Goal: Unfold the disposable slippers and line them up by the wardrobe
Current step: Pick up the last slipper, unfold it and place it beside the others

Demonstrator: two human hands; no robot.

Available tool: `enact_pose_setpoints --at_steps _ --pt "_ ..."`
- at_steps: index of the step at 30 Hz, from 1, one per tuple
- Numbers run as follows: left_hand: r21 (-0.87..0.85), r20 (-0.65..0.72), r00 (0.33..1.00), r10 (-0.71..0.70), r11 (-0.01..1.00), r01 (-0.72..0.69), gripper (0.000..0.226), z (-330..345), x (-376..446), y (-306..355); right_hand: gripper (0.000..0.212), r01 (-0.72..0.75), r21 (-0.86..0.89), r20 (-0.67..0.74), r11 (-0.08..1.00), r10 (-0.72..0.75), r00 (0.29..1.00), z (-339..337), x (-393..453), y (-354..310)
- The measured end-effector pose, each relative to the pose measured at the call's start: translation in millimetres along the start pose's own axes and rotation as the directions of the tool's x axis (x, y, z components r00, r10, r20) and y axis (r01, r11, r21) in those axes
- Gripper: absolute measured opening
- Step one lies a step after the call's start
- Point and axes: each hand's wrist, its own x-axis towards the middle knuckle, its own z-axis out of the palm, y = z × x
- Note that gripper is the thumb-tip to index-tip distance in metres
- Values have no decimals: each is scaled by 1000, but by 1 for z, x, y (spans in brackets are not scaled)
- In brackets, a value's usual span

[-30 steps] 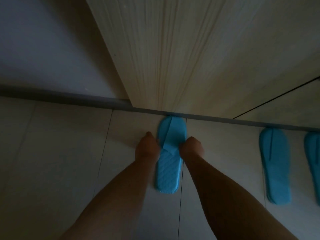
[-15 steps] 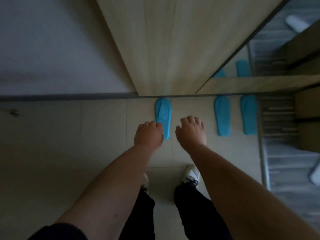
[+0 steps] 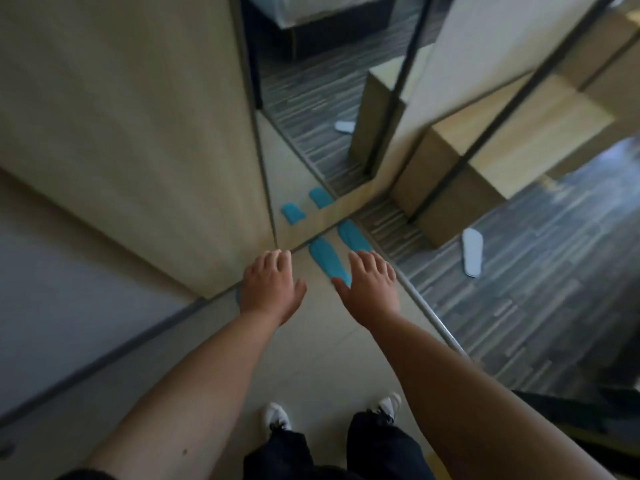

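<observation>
We see only a blue sliver of one slipper (image 3: 238, 293) behind our left hand (image 3: 270, 289). Our right hand (image 3: 369, 289) covers the near ends of two more slippers (image 3: 327, 259). Motion blur smears the wardrobe (image 3: 138, 133), and our forearms run off the bottom edge.

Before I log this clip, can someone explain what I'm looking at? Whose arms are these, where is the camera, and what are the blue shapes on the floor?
The camera sits on a person's head and looks down, so you see their own arms and shoes. The left hand and right hand are spread open and hold nothing. On the pale floor, against the wardrobe, lie blue disposable slippers: one between the hands, another to its right. A sliver of blue shows beside the left hand, mostly hidden. The blue patches higher up are mirror reflections. A white slipper lies apart on the grey striped floor.
</observation>
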Motion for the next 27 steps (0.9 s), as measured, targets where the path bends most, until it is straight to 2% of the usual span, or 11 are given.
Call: enact_pose_setpoints --at_steps 5,10,17,27 --pt "12 -15 990 141 990 -141 62 -21 44 98 75 -210 79 -107 975 217 970 -53 -8 96" --pt "15 15 959 284 959 -284 59 -7 71 213 75 -370 125 -134 921 385 913 -85 -20 209" --pt "13 84 920 383 923 -385 56 30 101 361 75 -503 129 -112 855 516 849 -119 -25 350" --pt "-42 166 827 537 842 -538 55 75 149 523 74 -656 116 -95 746 665 740 -145 -20 500"
